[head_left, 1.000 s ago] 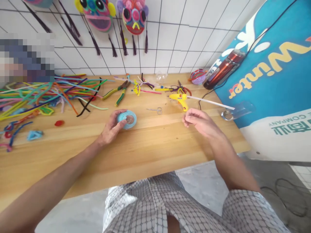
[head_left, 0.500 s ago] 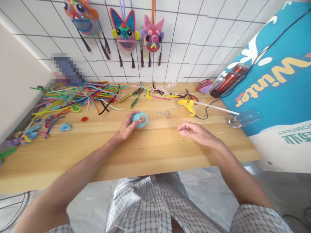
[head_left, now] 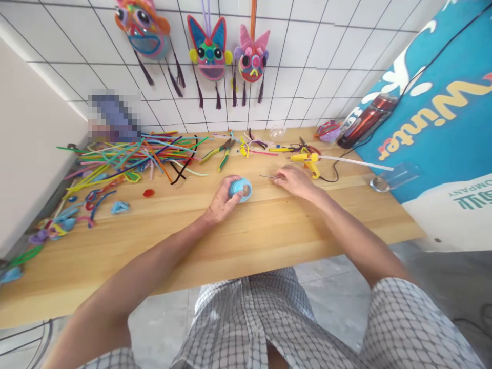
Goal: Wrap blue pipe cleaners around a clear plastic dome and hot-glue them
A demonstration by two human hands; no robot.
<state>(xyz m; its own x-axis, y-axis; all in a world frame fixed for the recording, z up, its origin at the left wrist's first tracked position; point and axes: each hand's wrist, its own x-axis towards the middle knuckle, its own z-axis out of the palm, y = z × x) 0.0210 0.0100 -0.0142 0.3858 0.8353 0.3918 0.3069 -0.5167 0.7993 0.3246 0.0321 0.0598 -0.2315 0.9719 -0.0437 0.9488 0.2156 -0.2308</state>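
In my left hand (head_left: 223,201) is a light blue coiled round piece (head_left: 246,185), apparently pipe cleaner wound round something clear, with my thumb over its open side. My right hand (head_left: 294,180) has its fingers closed over the handles of small metal scissors (head_left: 266,177); the thin blades point left and the finger loops are hidden. Just beyond the right hand lies a yellow glue gun (head_left: 308,163) with a long white glue stick in its back.
Colourful pipe cleaners (head_left: 154,154) are heaped at the back left, near green-handled pliers (head_left: 220,154). A red bottle cap (head_left: 148,192) and a blue triangular piece (head_left: 120,207) lie left. A red flask (head_left: 367,123) and a clear cup (head_left: 397,179) are at right. Masks (head_left: 210,54) hang above.
My right hand has moved away from me onto the scissors and closed on them. My left hand keeps hold of the blue coiled piece. The whole view has shifted slightly.
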